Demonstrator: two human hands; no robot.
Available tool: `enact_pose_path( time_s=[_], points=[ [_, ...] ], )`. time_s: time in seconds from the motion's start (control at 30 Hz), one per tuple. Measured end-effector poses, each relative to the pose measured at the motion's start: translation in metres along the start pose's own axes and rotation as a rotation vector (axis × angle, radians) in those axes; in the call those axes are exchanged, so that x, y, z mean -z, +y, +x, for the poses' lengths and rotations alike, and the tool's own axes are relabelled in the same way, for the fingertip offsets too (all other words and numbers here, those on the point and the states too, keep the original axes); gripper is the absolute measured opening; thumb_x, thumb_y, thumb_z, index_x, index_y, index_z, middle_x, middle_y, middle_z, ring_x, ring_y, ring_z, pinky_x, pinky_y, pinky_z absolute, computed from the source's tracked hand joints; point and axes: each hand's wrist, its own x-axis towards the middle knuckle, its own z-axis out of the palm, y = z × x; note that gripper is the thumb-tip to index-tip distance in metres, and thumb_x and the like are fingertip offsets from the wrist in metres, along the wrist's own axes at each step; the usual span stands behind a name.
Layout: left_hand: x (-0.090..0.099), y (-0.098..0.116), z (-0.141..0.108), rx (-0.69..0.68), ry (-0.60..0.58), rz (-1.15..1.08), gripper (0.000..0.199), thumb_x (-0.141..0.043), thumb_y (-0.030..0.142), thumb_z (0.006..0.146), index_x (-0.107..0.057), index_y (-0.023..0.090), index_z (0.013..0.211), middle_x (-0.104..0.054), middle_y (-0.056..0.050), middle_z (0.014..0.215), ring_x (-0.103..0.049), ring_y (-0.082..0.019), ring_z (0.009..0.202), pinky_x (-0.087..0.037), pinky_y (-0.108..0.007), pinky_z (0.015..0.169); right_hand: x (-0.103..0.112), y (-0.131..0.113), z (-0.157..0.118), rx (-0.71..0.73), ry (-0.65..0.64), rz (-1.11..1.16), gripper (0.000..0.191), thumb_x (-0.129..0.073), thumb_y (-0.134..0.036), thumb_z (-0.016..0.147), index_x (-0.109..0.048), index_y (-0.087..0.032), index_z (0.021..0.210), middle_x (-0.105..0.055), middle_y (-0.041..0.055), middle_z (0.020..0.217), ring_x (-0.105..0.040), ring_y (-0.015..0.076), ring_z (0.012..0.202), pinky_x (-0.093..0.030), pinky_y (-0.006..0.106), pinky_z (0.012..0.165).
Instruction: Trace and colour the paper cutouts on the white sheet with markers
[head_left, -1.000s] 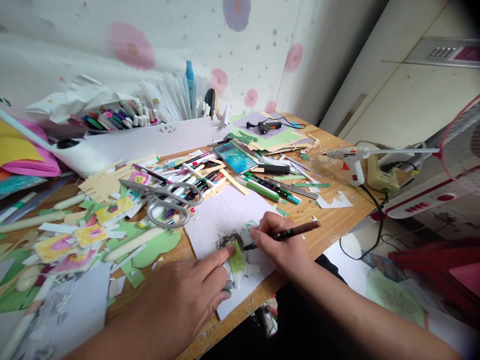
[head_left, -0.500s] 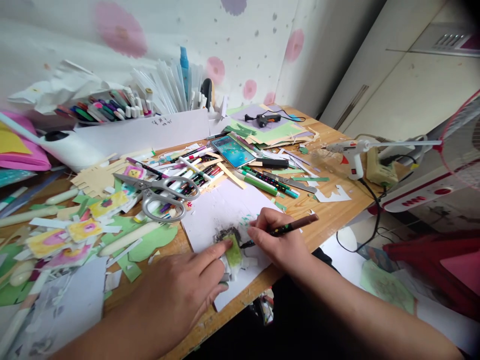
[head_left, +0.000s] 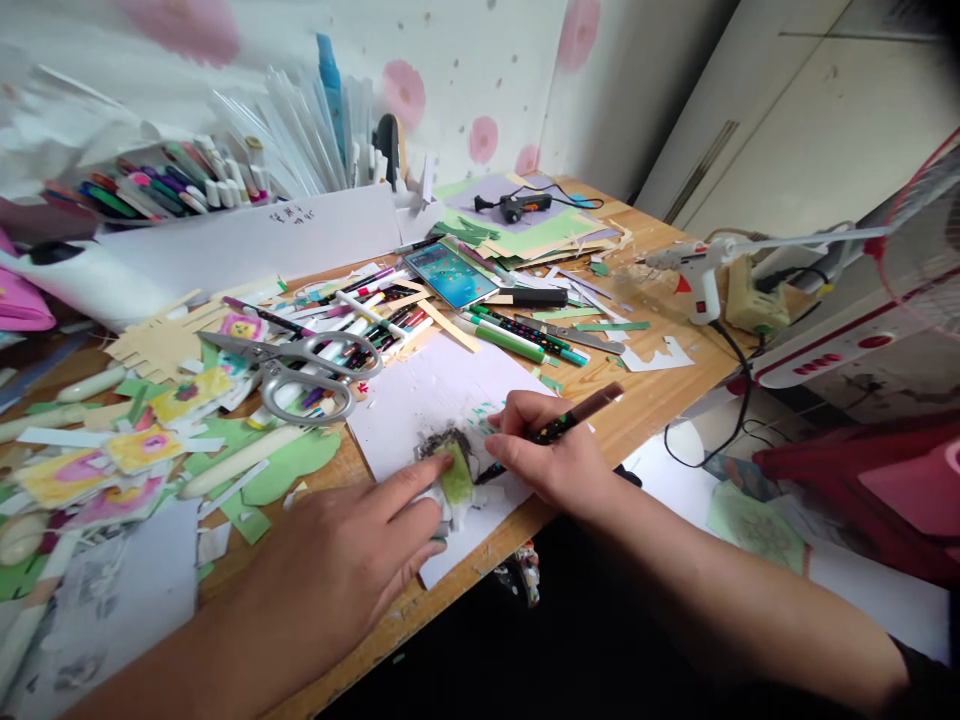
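My right hand [head_left: 551,450] is closed around a dark marker pen [head_left: 574,414] with coloured dots and a brown end. Its tip is down at the right edge of a small green paper piece [head_left: 456,478] with black marks around it. My left hand [head_left: 367,530] presses that piece down with its index finger stretched out, while the other fingers are curled and the thumb lies near the piece's lower left side. Beneath both hands is a white sheet [head_left: 480,375] bearing black smudges and green marks. What lies under my left palm is hidden.
Left of the sheet lie grey scissors [head_left: 307,370], green paper scraps [head_left: 292,465] and yellow-pink painted pieces [head_left: 142,450]. Behind are several pens, a phone [head_left: 450,274] and a white box [head_left: 255,238] of markers. A white glue gun [head_left: 697,275] stands at the table's right edge.
The camera view has shifted, so the scene sits higher and further left. Both hands stay at the green piece, the pen tip still at its right edge.
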Motion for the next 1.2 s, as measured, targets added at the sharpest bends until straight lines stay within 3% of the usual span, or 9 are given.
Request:
enact_pose_path(
  time_s=[0.1,0.23,0.33,0.47,0.57,0.7,0.83,1.2],
  points=[
    [-0.001,-0.002,-0.002,-0.018,0.015,0.004,0.016,-0.038,0.021,0.094,-0.053,0.022,0.088,-0.055,-0.004,0.134,-0.065,-0.019,0.082,-0.048,-0.033,0.064,0.000,0.000,0.000,-0.001,0.041,-0.011,0.025,-0.057,-0.019,0.071,-0.040,-0.021,0.053,-0.040,-0.0063,0.051,-0.042,0.0109,0.053,-0.042,0.027,0.060],
    [0.000,-0.001,-0.003,-0.018,0.003,-0.015,0.019,-0.037,0.022,0.095,-0.055,0.021,0.088,-0.054,-0.004,0.135,-0.066,-0.020,0.084,-0.049,-0.033,0.066,0.001,0.001,0.000,0.008,-0.022,0.016,0.025,-0.058,-0.020,0.070,-0.040,-0.021,0.052,-0.038,-0.0069,0.050,-0.040,0.0104,0.051,-0.042,0.027,0.060],
    [0.000,-0.001,-0.002,-0.002,0.023,-0.021,0.020,-0.038,0.022,0.094,-0.057,0.022,0.087,-0.055,-0.003,0.134,-0.066,-0.019,0.082,-0.048,-0.032,0.065,0.000,0.001,0.000,0.012,0.039,-0.008,0.025,-0.057,-0.019,0.070,-0.040,-0.021,0.053,-0.039,-0.0064,0.051,-0.042,0.0111,0.053,-0.041,0.027,0.059],
    [0.000,-0.001,-0.001,-0.006,0.039,-0.040,0.017,-0.041,0.021,0.092,-0.057,0.022,0.089,-0.056,-0.003,0.132,-0.066,-0.019,0.082,-0.048,-0.031,0.063,0.000,0.001,0.000,0.009,0.001,-0.019,0.025,-0.057,-0.022,0.070,-0.040,-0.021,0.052,-0.039,-0.0060,0.050,-0.041,0.0111,0.052,-0.037,0.025,0.054],
    [0.000,-0.001,-0.001,0.011,0.009,-0.036,0.016,-0.042,0.021,0.092,-0.057,0.022,0.088,-0.057,-0.004,0.132,-0.067,-0.019,0.080,-0.049,-0.032,0.064,-0.001,0.002,0.000,0.013,0.069,-0.040,0.024,-0.057,-0.022,0.071,-0.040,-0.021,0.054,-0.040,-0.0060,0.051,-0.040,0.0109,0.052,-0.033,0.025,0.051],
    [0.003,0.000,-0.001,0.015,0.017,-0.035,0.014,-0.044,0.018,0.090,-0.057,0.022,0.087,-0.058,-0.004,0.131,-0.067,-0.019,0.081,-0.049,-0.031,0.063,-0.002,0.003,0.001,0.015,0.030,-0.016,0.025,-0.057,-0.021,0.071,-0.039,-0.021,0.053,-0.039,-0.0061,0.050,-0.040,0.0115,0.052,-0.033,0.025,0.052],
    [0.007,0.003,0.001,0.034,0.036,-0.032,0.015,-0.044,0.016,0.088,-0.057,0.022,0.083,-0.060,-0.004,0.128,-0.068,-0.018,0.076,-0.048,-0.029,0.059,-0.003,0.004,0.001,-0.009,0.084,-0.023,0.024,-0.057,-0.022,0.071,-0.040,-0.022,0.055,-0.040,-0.0061,0.051,-0.040,0.0115,0.052,-0.032,0.025,0.051],
    [0.008,0.002,0.002,0.052,-0.008,-0.056,0.014,-0.045,0.017,0.088,-0.058,0.021,0.086,-0.059,-0.006,0.129,-0.068,-0.019,0.086,-0.053,-0.029,0.068,-0.002,0.004,0.002,-0.015,0.068,0.002,0.024,-0.056,-0.023,0.071,-0.039,-0.022,0.054,-0.040,-0.0057,0.052,-0.040,0.0118,0.053,-0.033,0.025,0.052]
  ],
)
